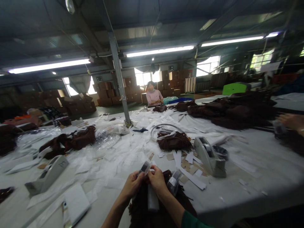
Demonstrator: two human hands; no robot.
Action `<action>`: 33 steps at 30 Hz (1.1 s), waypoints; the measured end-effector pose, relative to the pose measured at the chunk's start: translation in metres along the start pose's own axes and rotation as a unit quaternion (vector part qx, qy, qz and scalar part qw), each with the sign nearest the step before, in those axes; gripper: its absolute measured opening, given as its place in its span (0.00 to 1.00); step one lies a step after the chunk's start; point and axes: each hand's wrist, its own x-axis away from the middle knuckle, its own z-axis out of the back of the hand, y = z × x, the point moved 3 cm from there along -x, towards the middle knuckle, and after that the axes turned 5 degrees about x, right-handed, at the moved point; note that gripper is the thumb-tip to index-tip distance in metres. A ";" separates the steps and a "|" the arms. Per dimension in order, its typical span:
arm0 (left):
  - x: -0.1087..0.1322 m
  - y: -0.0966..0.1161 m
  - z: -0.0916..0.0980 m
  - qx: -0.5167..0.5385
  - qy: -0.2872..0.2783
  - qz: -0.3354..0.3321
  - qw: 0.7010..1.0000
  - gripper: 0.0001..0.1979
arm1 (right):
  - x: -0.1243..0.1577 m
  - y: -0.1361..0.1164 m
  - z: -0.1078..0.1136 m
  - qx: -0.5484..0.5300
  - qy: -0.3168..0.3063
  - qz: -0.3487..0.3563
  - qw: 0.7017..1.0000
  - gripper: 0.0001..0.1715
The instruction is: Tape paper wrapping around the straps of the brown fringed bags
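Note:
My left hand [133, 184] and my right hand [156, 180] are close together, both closed at a small piece of clear plastic wrap [145, 167]. Something greyish shows through the wrap, too small to name. Below my hands lies a dark brown fringed bag [140, 207], partly covered by my right forearm. A strip of pale wrapping [153, 199] runs down over the bag. By my right wrist, another clear-wrapped part [174, 182] rests on the bag.
Grey tape dispensers stand to the right [210, 158] and left [47, 175]. A fringed brown bag [174, 141] lies ahead among paper scraps [193, 177]. More brown bags [232, 109] are heaped at the back right. Another person's hand [291, 122] enters at right; a person in pink [154, 96] is across the table.

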 end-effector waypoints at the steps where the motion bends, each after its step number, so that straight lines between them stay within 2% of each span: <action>1: 0.001 0.000 0.001 -0.009 0.005 -0.012 1.000 0.24 | -0.001 0.001 0.000 -0.007 0.006 -0.006 1.000 0.11; 5: 0.006 -0.002 0.011 -0.075 0.063 -0.039 0.994 0.24 | -0.003 0.004 0.001 -0.031 0.027 -0.027 0.999 0.12; 8: 0.004 -0.002 0.012 -0.089 0.022 -0.039 0.995 0.23 | -0.002 0.005 -0.003 -0.035 0.019 -0.027 0.999 0.12; 10: 0.001 -0.003 0.011 -0.042 -0.010 -0.023 0.999 0.22 | 0.000 0.004 -0.006 -0.027 0.003 -0.015 1.000 0.12; 13: -0.001 -0.007 0.012 0.023 0.001 0.012 1.000 0.23 | 0.006 -0.001 -0.006 -0.002 -0.011 0.010 1.000 0.13; 15: -0.002 -0.009 0.015 0.025 0.018 0.032 0.999 0.22 | 0.012 -0.007 0.000 0.044 0.000 0.066 0.997 0.14; 16: -0.002 -0.011 0.016 0.022 0.024 0.040 0.999 0.22 | 0.016 -0.011 0.004 0.092 0.009 0.127 0.988 0.15; 17: -0.002 -0.011 0.017 0.020 0.027 0.048 0.998 0.22 | 0.020 -0.016 0.007 0.158 0.013 0.205 0.966 0.16; 18: -0.002 -0.011 0.018 0.019 0.026 0.056 0.998 0.21 | 0.024 -0.021 0.008 0.233 0.009 0.290 0.928 0.18; 20: -0.002 -0.009 0.016 0.020 0.011 0.061 0.998 0.21 | 0.032 -0.025 0.007 0.372 -0.016 0.425 0.825 0.20; 22: 0.000 -0.003 0.012 0.020 -0.012 0.056 0.998 0.19 | 0.033 -0.025 0.005 0.453 -0.031 0.479 0.751 0.18; 23: 0.001 0.001 0.010 0.018 -0.023 0.052 0.998 0.18 | 0.032 -0.026 0.004 0.478 -0.031 0.492 0.727 0.17; 25: 0.005 0.007 0.007 0.013 -0.042 0.050 0.998 0.15 | 0.030 -0.026 0.002 0.505 -0.029 0.507 0.698 0.14; 27: 0.008 0.010 0.008 0.005 -0.053 0.053 0.997 0.13 | 0.028 -0.027 -0.001 0.514 -0.043 0.512 0.687 0.11; 29: 0.009 0.009 0.012 -0.008 -0.053 0.044 0.998 0.15 | 0.026 -0.029 -0.002 0.518 -0.058 0.498 0.693 0.10; 33: 0.002 0.002 0.027 -0.008 0.009 0.031 0.999 0.24 | 0.023 -0.033 -0.003 0.523 -0.070 0.404 0.747 0.13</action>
